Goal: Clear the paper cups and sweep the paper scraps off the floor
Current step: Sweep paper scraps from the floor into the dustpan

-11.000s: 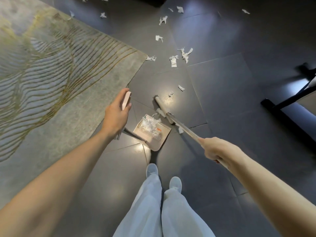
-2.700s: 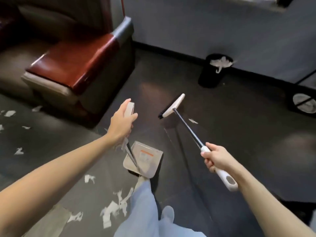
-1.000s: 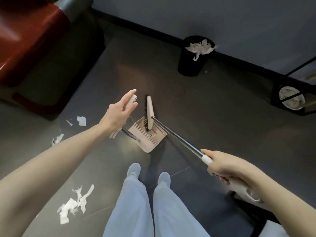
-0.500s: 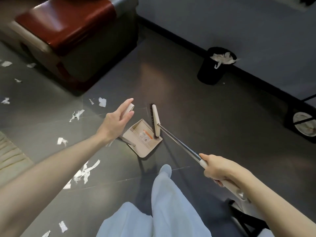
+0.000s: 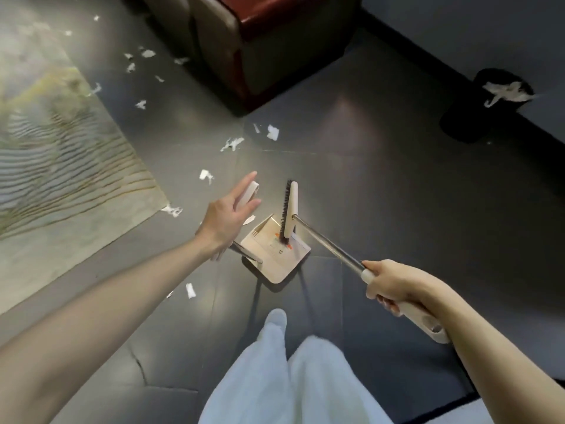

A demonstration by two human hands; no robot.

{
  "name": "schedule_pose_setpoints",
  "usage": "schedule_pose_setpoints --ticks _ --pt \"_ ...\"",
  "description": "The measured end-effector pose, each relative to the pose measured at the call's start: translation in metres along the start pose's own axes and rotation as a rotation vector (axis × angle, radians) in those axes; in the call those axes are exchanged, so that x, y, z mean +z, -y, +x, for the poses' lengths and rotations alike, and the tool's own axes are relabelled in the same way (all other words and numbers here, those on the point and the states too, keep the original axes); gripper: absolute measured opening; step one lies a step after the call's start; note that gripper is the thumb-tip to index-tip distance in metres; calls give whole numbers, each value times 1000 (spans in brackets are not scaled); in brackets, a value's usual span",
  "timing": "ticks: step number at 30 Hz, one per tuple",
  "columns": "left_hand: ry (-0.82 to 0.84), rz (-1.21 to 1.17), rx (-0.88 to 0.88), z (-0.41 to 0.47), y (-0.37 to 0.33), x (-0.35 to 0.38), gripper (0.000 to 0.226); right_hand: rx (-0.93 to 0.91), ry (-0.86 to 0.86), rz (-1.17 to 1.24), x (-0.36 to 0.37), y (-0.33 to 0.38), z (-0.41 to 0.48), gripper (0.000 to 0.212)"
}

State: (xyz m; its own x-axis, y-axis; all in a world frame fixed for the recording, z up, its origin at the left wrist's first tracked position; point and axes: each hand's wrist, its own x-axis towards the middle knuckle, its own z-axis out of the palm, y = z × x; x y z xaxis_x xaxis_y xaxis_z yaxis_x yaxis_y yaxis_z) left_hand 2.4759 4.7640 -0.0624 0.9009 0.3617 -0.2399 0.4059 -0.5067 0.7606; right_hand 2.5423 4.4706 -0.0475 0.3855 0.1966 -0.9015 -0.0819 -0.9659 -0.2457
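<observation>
Steadying the dustpan (image 5: pixel 276 258) on the dark floor (image 5: pixel 397 194), the left hand (image 5: pixel 227 217) is resting straight, lightly spread fingers (image 5: pixel 244 185) against the top of its long handle (image 5: pixel 249 192) rather than curling round it. That is probably just enough to stop the pan sliding. The right hand (image 5: pixel 394 283) is wrapping itself tightly round the beige plastic grip of the broom (image 5: pixel 289 209), angling the thin metal shaft so the flat head is standing on edge over the pan. Its stiff black bristles are brushing the smooth, pale tray, which seems to be carrying almost nothing. Torn white paper scraps (image 5: pixel 232 144), thin and ragged, are lying scattered on the glossy tiles beyond the pan and along the woven rug (image 5: pixel 61 179). A round black bin (image 5: pixel 477 117), holding crumpled paper, is standing by the wall, well apart. No paper cups are showing.
</observation>
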Motion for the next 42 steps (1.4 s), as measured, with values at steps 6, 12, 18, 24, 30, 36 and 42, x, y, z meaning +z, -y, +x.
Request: schedule_pose_setpoints --ticks 6,12,18,24,30,36,42 --pt "-122 32 -87 -104 51 -38 55 -97 -7 -83 68 43 -16 40" --pt "-281 131 -235 -207 115 -71 51 -164 -10 -184 144 71 -18 43" --pt "-400 89 -316 -276 170 -106 49 -166 -56 -250 194 113 -23 36" --pt "-414 91 -356 -335 225 -148 48 -152 -121 -381 256 147 -35 41" --pt "-387 74 -355 -374 292 -210 46 -139 -156 -355 365 163 -31 36" --pt "-392 30 -410 -400 360 -255 44 -9 -65 -227 446 179 -9 34" --pt "-381 22 -437 -400 401 -288 45 2 -52 -234 448 196 -5 54"
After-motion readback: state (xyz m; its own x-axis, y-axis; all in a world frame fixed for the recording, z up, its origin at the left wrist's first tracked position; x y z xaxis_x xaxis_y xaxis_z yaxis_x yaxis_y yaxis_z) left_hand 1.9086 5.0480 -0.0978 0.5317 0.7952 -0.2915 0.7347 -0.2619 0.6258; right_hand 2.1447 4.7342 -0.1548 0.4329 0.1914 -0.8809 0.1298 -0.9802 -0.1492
